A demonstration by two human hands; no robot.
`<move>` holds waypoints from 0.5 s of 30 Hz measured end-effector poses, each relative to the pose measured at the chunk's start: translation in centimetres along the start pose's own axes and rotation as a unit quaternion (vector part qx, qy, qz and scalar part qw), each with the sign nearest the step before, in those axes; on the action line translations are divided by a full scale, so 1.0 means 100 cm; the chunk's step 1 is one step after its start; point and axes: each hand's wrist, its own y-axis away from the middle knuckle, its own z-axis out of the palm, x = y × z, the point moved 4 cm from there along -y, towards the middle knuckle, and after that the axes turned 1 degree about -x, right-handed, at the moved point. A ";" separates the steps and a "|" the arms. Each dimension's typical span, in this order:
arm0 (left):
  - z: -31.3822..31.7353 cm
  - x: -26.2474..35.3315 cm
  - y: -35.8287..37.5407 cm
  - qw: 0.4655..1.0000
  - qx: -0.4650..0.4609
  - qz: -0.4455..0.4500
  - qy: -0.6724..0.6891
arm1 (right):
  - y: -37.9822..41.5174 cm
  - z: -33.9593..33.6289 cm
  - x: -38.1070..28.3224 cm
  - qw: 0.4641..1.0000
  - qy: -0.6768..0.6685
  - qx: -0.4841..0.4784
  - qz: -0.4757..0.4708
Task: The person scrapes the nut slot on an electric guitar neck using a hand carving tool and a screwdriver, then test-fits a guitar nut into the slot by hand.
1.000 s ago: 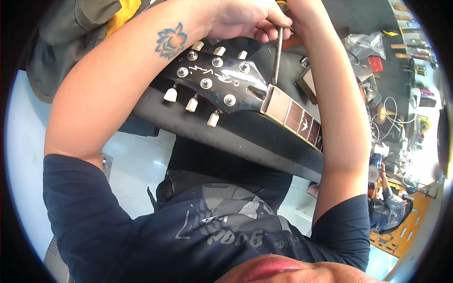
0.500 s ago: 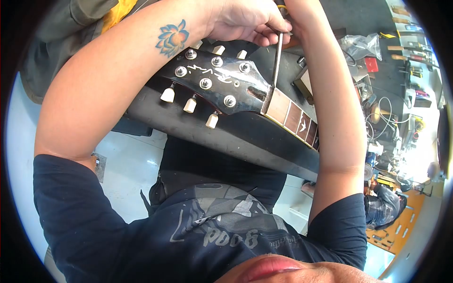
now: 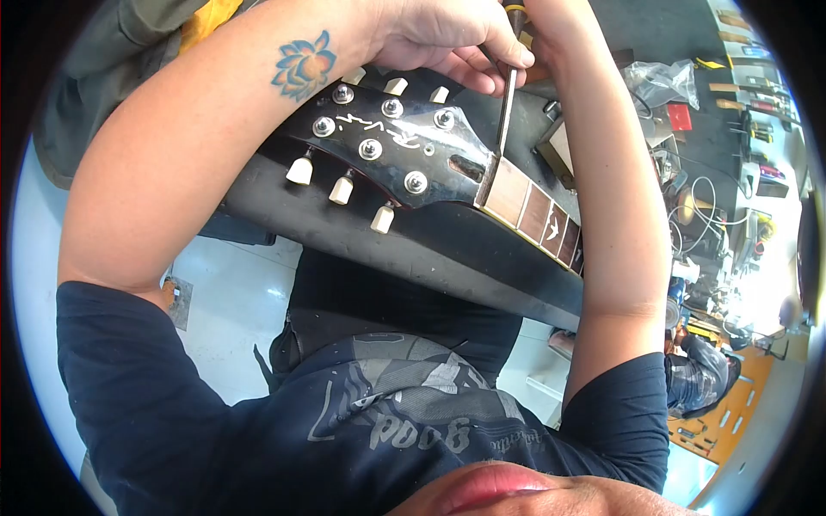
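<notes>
A black guitar headstock [image 3: 387, 138] with cream tuner buttons and silver pegs lies across a dark padded support. Its neck runs down to the right, with a brown fretboard [image 3: 525, 206]. A slim hand tool [image 3: 506, 112] with a long metal shaft and a yellow-ringed handle slants down, its tip at the seam where headstock and fretboard meet. My left hand [image 3: 460, 43] has thumb and curled fingers closed at the upper shaft. My right hand [image 3: 551, 24], cut off by the top edge, is wrapped by the tool's handle; its fingertips are mostly hidden.
The dark support's edge [image 3: 413, 249] passes in front of my body. At right stand a metal block [image 3: 557, 150], a clear plastic bag [image 3: 661, 84], a red item [image 3: 679, 117] and loose cables. Several hand tools [image 3: 748, 90] line the far right. Another person [image 3: 704, 374] is at lower right.
My left forearm and hand have shifted slightly, the thumb now lower on the shaft. The headstock appears a little further left. The tool's tip stays at the same seam.
</notes>
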 end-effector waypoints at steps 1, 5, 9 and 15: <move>0.000 0.001 0.002 1.000 -0.006 0.006 0.002 | -0.005 -0.001 0.004 1.000 0.000 0.000 0.005; 0.000 0.002 0.004 1.000 -0.012 0.010 -0.001 | 0.016 -0.001 -0.008 0.999 -0.029 -0.020 -0.007; 0.003 0.004 0.007 1.000 -0.007 0.010 -0.008 | 0.000 -0.002 0.005 0.999 -0.046 -0.015 -0.009; 0.000 0.001 0.006 1.000 -0.010 0.009 0.004 | 0.008 -0.002 -0.001 0.998 -0.050 -0.022 -0.024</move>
